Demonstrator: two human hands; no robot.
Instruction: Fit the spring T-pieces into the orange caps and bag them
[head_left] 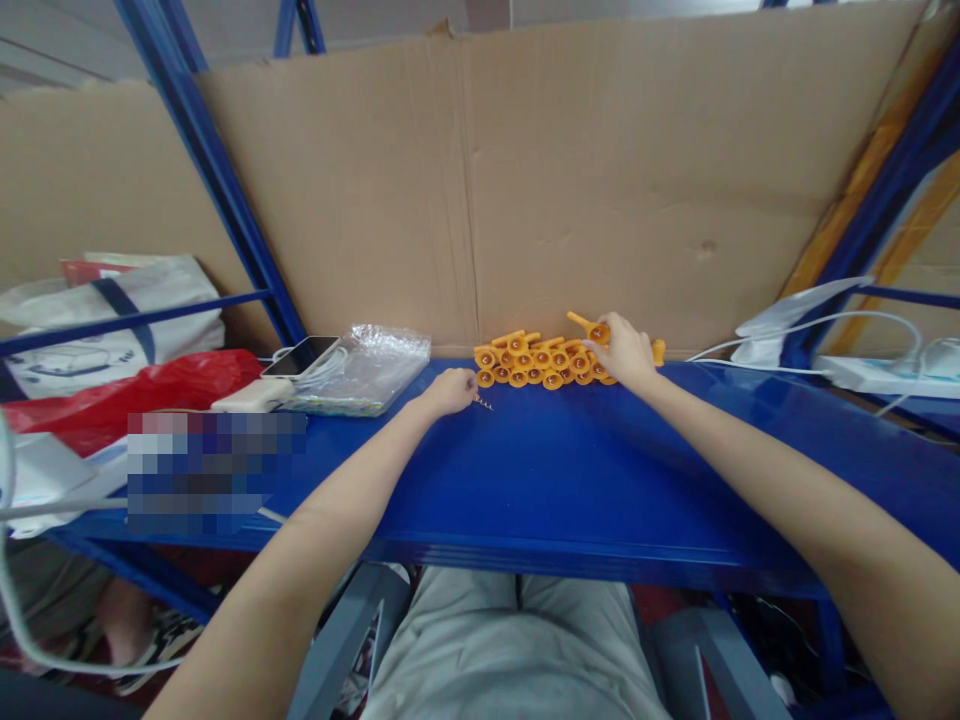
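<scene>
My right hand (624,350) is closed around an orange funnel-shaped piece (589,324), lifted at the top of a pile of similar pieces. The pile of orange funnel-shaped pieces (532,362) lies in rows against the cardboard, most wide ends facing me, with small dark centres. Left of the pile, just above the table, my left hand (452,391) has its fingers pinched together. A small spiral metal piece (484,403) sticks out from its fingertips. The fingers hide the other end of this piece.
Under my hands is a blue tabletop (540,470), backed by a cardboard wall (585,180). On the left are a plastic-wrapped packet (375,372), a phone (302,357), white cables and a red bag (172,385). A power strip (885,375) with cables stands right, near a blue post.
</scene>
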